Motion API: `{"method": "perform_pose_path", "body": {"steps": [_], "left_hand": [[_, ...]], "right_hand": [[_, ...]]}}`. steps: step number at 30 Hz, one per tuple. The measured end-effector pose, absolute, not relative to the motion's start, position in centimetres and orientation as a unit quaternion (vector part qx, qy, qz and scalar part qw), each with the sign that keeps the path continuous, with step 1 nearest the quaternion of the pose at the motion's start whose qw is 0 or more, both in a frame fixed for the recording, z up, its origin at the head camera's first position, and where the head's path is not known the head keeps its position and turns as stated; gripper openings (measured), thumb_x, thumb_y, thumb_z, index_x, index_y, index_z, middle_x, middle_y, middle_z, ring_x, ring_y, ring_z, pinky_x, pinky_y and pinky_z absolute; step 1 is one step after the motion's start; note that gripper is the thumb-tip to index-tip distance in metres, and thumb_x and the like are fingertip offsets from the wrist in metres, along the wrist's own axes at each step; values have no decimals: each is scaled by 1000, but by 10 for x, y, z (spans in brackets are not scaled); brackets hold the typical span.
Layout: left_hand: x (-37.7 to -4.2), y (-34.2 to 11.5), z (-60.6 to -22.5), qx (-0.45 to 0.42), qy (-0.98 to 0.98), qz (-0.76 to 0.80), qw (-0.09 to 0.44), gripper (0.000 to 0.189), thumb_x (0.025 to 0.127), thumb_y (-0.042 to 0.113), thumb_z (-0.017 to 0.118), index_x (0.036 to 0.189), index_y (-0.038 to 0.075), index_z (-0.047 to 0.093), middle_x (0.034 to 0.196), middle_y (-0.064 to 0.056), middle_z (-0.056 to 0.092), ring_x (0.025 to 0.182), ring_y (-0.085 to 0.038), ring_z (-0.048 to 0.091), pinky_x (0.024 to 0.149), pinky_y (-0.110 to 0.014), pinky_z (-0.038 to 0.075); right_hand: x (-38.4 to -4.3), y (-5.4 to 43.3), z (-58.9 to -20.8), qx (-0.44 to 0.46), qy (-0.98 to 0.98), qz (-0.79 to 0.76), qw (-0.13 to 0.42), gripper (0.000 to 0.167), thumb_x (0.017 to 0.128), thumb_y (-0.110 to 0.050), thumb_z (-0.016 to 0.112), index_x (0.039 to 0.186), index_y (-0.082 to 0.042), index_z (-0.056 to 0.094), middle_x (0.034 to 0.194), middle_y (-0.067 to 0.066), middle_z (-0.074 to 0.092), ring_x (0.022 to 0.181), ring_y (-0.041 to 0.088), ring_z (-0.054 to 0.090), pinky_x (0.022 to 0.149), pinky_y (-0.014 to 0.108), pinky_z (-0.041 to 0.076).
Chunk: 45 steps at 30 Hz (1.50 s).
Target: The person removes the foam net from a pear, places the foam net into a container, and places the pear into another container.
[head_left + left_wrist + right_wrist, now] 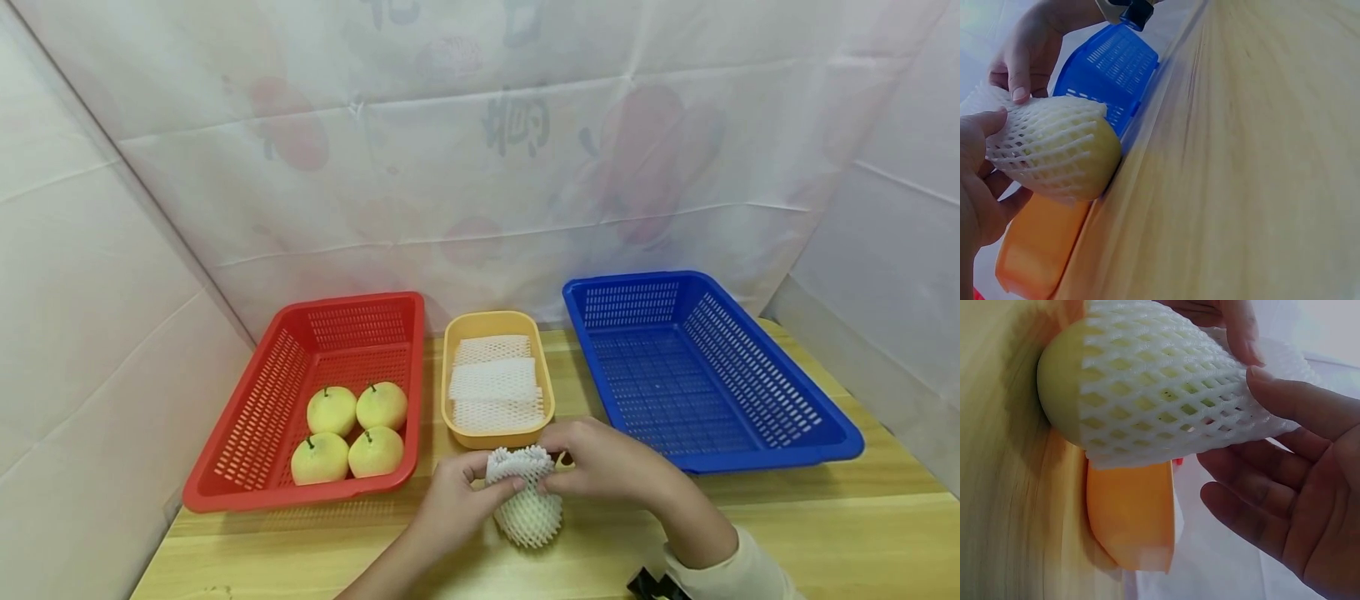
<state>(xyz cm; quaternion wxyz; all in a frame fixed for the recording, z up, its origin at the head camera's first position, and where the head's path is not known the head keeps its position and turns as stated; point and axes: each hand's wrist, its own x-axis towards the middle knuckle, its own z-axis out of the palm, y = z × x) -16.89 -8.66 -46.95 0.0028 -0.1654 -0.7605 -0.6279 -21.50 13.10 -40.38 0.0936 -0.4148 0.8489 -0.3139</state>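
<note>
A yellow pear [1060,387] stands near the front of the table, mostly covered by a white foam net [529,508]. Its rounded bottom shows bare below the net in both wrist views. My left hand [453,500] grips the gathered upper part of the net from the left, thumb in front. From the right, my right hand [600,462] pinches the net near its top edge, thumb in front and fingers behind. In the right wrist view, the net [1147,381] narrows above the pear between both hands. The pear's top is hidden.
To the left, a red basket [247,500] holds several yellow pears [327,411]. Behind my hands, a yellow tray [447,375] contains flat white foam nets [493,380]. A blue basket [652,367] stands at the right. Cloth [465,167] hangs behind the wooden table [847,533].
</note>
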Motion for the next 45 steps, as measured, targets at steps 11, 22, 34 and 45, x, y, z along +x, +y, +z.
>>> {"method": "perform_pose_path", "body": {"steps": [11,22,34,45], "left_hand": [[-171,-90,-467,-169,-748,-640,-57,34,81,23,81,112,12,72,110,-2,73,104,-12,67,88,-25,55],[-171,-90,-470,-209,-759,-616,-17,24,87,26,75,105,10,76,104,-2,75,99,-11,69,86,-26,56],[-170,-90,-465,-184,-747,-638,-39,28,85,24,78,110,13,73,108,-1,74,101,-13,68,88,-28,56],[-171,-91,-466,-185,-754,-629,-40,29,91,28,70,114,11,72,111,-4,74,98,-13,70,87,-25,56]], "right_hand": [[-214,131,-400,-406,853,-316,87,11,83,-20,78,81,-24,68,83,-16,65,70,-1,54,64,20,51],[-214,131,-403,-402,849,-328,102,11,82,-25,79,88,-28,69,87,-18,65,74,-1,56,67,23,52],[-215,132,-403,-410,842,-339,86,8,87,-29,76,90,-24,71,86,-15,66,74,-2,57,65,21,53],[-216,134,-403,-390,849,-343,97,15,84,-36,77,93,-25,71,83,-17,64,69,5,53,62,22,50]]}}
